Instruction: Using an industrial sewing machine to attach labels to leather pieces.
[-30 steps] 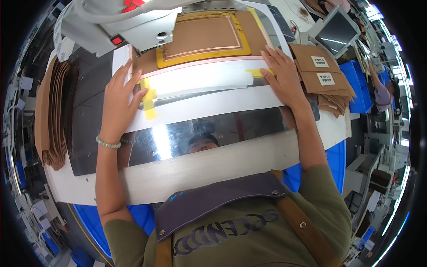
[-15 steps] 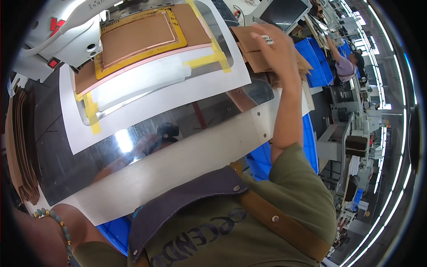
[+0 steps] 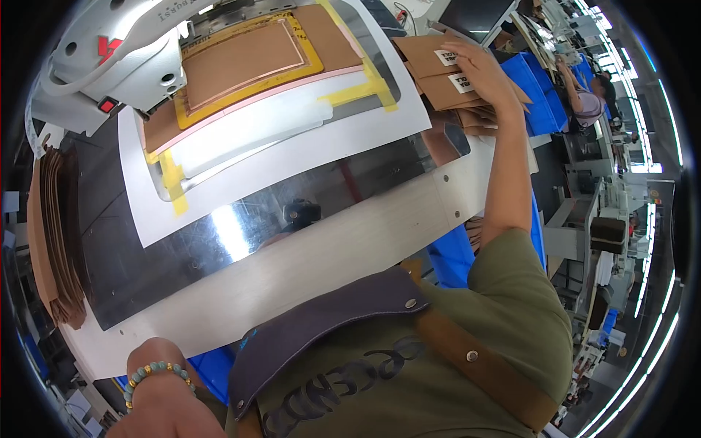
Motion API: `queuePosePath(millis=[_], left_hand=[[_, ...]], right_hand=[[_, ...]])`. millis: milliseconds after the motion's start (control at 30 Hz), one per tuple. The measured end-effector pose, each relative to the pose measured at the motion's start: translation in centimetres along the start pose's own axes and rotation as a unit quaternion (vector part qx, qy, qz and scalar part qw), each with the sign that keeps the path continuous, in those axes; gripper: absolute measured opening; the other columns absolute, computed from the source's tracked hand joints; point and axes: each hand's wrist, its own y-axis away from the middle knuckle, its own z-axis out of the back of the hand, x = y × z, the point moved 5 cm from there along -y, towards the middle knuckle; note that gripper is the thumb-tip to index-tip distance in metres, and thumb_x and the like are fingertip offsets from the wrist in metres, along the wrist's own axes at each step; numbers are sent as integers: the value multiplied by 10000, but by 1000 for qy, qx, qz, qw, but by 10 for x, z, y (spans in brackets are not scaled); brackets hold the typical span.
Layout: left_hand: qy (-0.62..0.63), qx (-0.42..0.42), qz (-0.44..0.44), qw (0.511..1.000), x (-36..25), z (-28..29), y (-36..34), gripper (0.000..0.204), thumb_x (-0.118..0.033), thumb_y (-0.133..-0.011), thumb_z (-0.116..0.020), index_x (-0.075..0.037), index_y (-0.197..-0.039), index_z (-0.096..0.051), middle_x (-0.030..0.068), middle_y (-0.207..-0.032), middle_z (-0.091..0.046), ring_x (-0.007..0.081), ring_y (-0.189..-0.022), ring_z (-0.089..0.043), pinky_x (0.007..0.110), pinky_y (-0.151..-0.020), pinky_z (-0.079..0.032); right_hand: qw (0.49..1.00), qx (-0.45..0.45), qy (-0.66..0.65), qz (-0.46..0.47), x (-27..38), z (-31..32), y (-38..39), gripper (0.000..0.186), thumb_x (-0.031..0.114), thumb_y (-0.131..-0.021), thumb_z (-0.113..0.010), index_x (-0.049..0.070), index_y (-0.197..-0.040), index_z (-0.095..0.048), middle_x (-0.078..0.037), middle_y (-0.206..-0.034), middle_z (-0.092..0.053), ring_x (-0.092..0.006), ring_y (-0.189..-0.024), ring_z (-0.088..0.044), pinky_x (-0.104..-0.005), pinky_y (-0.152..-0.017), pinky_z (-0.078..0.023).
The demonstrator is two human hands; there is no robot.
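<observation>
My right hand [image 3: 482,73] rests on a pile of flat brown leather-like pieces [image 3: 423,55] at the right end of the machine bed. Its fingers are stretched over the upper pieces, beside two small white labels. At the lower left my left hand [image 3: 164,420] is close to the camera, below a beaded bracelet; the bottom edge cuts it off and its fingers do not show. Under the white sewing machine head [image 3: 135,58], a brown panel [image 3: 332,36] lies inside a yellow frame [image 3: 312,60], on a sheet with yellow tape.
More brown pieces [image 3: 55,241] stand stacked at the left edge. Blue bins [image 3: 537,95] are beyond the pile, and another blue bin [image 3: 449,255] is below the bed edge. A dark screen [image 3: 475,18] stands behind. A person [image 3: 588,102] works farther off at right.
My right hand has settled lower on the brown pile, and a second white label now shows. My left hand has swung from the left edge toward my body. The view has shifted slightly.
</observation>
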Motion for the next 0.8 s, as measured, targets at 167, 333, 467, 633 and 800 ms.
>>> queuePosePath(millis=[167, 333, 467, 633, 800], left_hand=[[125, 84, -293, 944, 39, 11, -150, 66, -143, -996, -710, -151, -987, -776, 48, -1215, -744, 171, -1104, -705, 312, -877, -575], [-191, -171, -471, 844, 44, 14, -159, 254, -346, -1106, -594, -152, -954, -654, 109, -1035, -629, 256, -977, -610, 383, -861, -484], [-386, -354, -268, 808, 61, 80, -162, 207, -199, -1076, -575, -90, -903, -607, 138, -1068, -708, 221, -917, -605, 361, -783, -473], [-599, -390, 38, 699, 111, 192, -159, 394, -164, -1083, -587, -29, -1448, -648, 125, -1390, -719, 253, -1287, -671, 392, -1101, -505], [-744, -325, 38, 582, 136, 257, -144, 454, -161, -1082, -556, -13, -1510, -589, 191, -1556, -575, 393, -1518, -433, 474, -1256, -350]], right_hand=[[993, 22, 118, 10, -1, -27, -33, 170, 189, -968, -641, 114, -1083, -743, -97, -1150, -730, -335, -1203, -631, -465, -1058, -509], [993, 64, 73, 64, -22, -8, -58, 74, 154, -935, -691, 86, -952, -667, -88, -993, -688, -324, -1042, -615, -462, -935, -512], [993, 15, -104, 45, -4, 17, -84, 58, 147, -990, -680, 91, -1003, -676, -80, -998, -685, -251, -1020, -626, -373, -899, -501], [895, 35, -445, 28, 153, -40, -124, 224, 100, -1018, -692, 18, -1216, -757, -8, -1019, -764, -110, -910, -666, -314, -857, -551], [958, -155, -129, 203, 270, -91, -150, 134, 150, -984, -695, 121, -1070, -793, -25, -1047, -739, -230, -1006, -657, -366, -864, -539]])
